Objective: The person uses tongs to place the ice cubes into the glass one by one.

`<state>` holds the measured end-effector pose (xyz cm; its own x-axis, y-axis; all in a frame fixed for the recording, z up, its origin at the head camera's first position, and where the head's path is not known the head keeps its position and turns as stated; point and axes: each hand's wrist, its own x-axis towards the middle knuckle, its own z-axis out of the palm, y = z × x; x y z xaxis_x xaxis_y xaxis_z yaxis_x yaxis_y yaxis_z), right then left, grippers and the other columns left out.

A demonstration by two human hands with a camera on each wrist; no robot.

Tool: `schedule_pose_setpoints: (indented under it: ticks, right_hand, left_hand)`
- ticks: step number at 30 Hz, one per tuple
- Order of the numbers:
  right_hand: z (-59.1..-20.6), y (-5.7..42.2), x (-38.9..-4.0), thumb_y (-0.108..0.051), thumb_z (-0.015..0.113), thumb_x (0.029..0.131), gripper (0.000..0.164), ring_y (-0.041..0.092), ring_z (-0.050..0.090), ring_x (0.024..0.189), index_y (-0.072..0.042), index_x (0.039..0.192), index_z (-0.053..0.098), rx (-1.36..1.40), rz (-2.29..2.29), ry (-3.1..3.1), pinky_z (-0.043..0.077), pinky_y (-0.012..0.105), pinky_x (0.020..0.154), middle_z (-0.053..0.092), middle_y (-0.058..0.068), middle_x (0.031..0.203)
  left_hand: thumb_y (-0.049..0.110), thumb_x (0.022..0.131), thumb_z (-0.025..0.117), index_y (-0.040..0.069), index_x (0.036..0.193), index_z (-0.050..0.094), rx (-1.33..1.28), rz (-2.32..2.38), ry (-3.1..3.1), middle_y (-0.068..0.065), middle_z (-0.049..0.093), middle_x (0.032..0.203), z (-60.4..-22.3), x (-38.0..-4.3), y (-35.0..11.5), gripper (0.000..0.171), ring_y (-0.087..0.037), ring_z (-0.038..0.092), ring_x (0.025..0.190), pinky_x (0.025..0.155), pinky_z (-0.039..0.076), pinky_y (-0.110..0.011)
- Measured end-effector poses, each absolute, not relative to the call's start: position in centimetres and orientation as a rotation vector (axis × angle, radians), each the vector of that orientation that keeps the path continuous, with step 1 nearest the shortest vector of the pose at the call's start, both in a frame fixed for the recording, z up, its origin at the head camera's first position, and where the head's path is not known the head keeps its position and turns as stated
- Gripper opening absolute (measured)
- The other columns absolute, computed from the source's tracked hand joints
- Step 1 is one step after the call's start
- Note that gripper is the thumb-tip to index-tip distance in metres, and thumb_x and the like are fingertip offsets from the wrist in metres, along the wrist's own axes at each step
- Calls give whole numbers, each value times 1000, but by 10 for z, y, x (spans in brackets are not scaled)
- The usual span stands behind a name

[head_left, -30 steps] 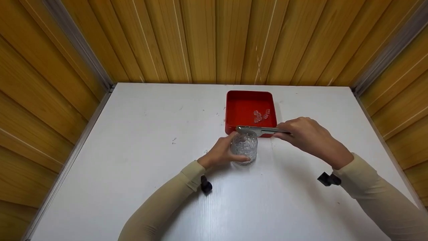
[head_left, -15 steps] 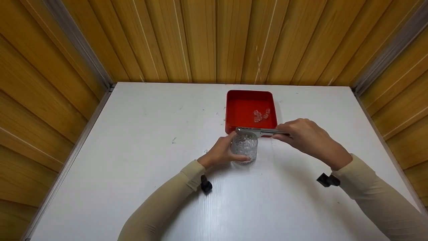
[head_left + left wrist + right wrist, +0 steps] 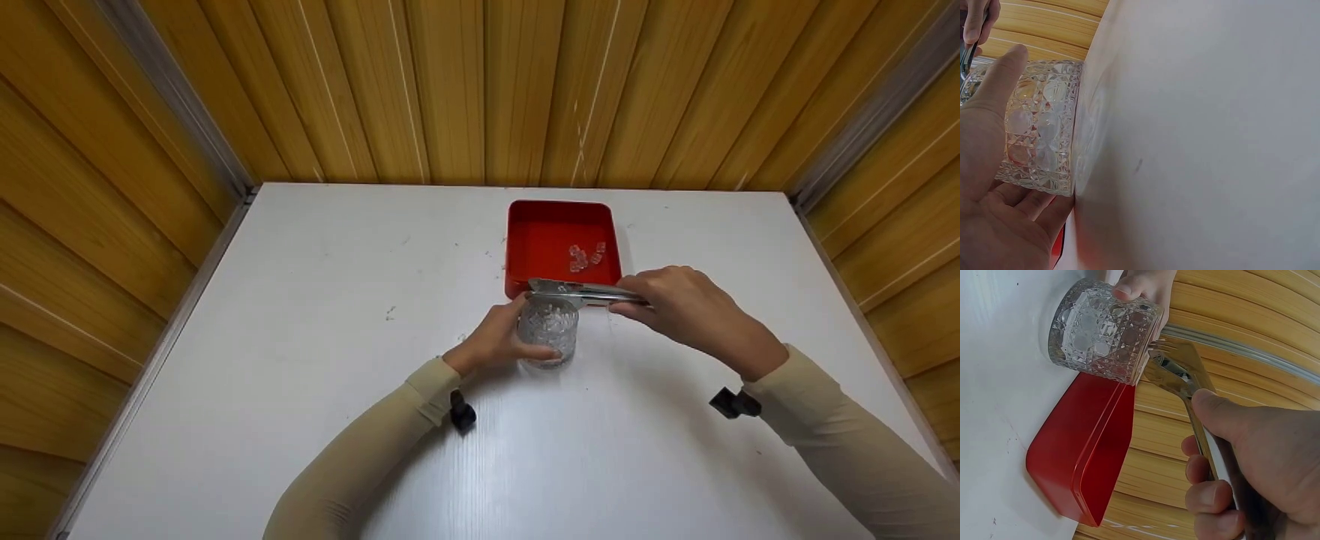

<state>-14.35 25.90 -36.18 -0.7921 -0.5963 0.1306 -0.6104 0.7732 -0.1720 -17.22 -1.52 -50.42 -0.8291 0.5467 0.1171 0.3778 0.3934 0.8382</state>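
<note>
The person's left hand (image 3: pixel 495 341) is wrapped round a clear cut glass (image 3: pixel 550 330), the thumb across its near side and the other fingers curving behind it, where from above the glass and the hand itself mostly hide them. The glass stands upright on the white table (image 3: pixel 300 315), between thumb and fingers. Its faceted wall breaks everything up, so I can't make out what is inside.

The right hand (image 3: pixel 686 311) grips metal tongs (image 3: pixel 596 294), thumb on one side and curled fingers on the other. Their handle disappears into the palm, and in the right wrist view it is cut off at the lower edge. Out beyond the right fingertips, the broad ends of the tongs sit over the mouth of the glass, just beside the left fingers. I can't tell whether they touch the rim or pinch anything.

Past the left fingers, on the far side of the glass, is a red box (image 3: pixel 536 247), its near wall partly covered by the tongs. Whether box and glass touch is hard to judge. Inside it, beyond the right fingertips, small clear cubes (image 3: pixel 579 259) lie bunched together, too blurred to count. Both sleeves (image 3: pixel 352 457) run out of sight, well behind the fingers.
</note>
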Motion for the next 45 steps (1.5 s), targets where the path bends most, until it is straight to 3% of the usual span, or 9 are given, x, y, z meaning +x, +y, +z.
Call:
schedule_pose_setpoints:
  ticks: [7,26,30,45]
  right_hand:
    - [-363,259,-145,-25,83,89,28,16,59,67,-9,110,77,955,306,-2917,54,40,69,76,3,87]
    - [-356,259,-150,-26,81,91,30,17,61,70,-10,116,76,919,299,-2961,53,35,64,76,5,94]
    - [-346,259,-157,-24,79,92,30,19,62,70,-8,117,74,902,256,-2963,54,35,62,76,8,97]
    - [-330,256,-203,-24,77,94,24,21,55,65,-7,110,74,792,85,-3027,47,33,53,70,7,81]
  left_hand:
    - [41,76,92,16,147,46,816,1396,2475,-4,67,132,-504,-172,-15,89,-15,62,117,104,48,-31]
    - [37,77,92,15,146,47,836,1439,2453,-5,69,128,-504,-170,-16,86,-16,63,113,100,50,-30]
    - [37,76,93,14,142,51,831,1420,2472,-3,68,128,-502,-171,-16,82,-15,63,113,100,50,-29]
    - [37,75,93,15,141,52,860,1434,2471,-2,69,126,-505,-172,-15,81,-14,63,111,98,51,-28]
